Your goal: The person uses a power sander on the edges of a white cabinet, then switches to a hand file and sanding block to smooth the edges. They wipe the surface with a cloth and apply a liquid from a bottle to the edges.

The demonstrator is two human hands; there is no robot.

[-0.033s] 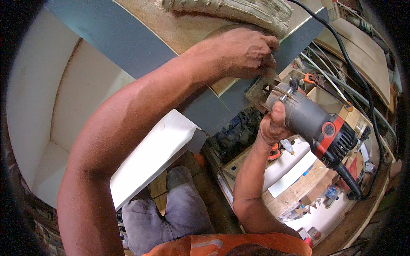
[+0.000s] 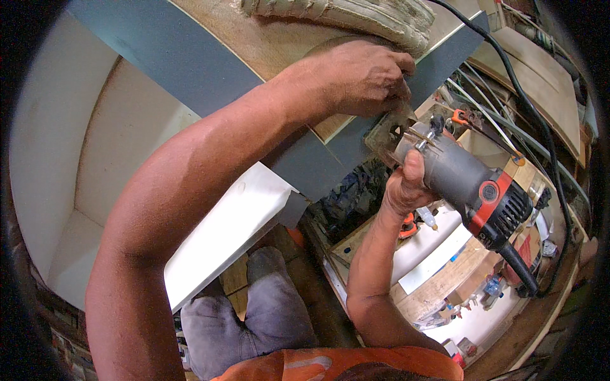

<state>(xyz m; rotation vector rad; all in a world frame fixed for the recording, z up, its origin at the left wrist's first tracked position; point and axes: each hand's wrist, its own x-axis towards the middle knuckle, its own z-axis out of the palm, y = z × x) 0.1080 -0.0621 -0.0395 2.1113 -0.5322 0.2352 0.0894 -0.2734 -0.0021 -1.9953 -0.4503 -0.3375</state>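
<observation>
My right hand (image 2: 410, 184) is wrapped around the body of a trim router (image 2: 454, 171), grey and black with a red band. It lies tilted on its side, its clear dusty base plate (image 2: 381, 136) against the end of a dark grey panel edge (image 2: 346, 152). My left arm reaches across to the far side, where my left hand (image 2: 372, 73) is closed beside the router's base. Its fingertips point down at the base, and whatever they grip is hidden. Under that hand is a brown board (image 2: 267, 47) framed by the grey strips.
A rolled, worn cream cloth (image 2: 343, 19) lies on the board. The black power cord (image 2: 537, 114) loops down the right side. White panels (image 2: 229, 228) stand at left and below. A cluttered bench (image 2: 432, 279) with a bottle (image 2: 492, 286) and scraps lies at right, near an orange-handled tool (image 2: 489, 133).
</observation>
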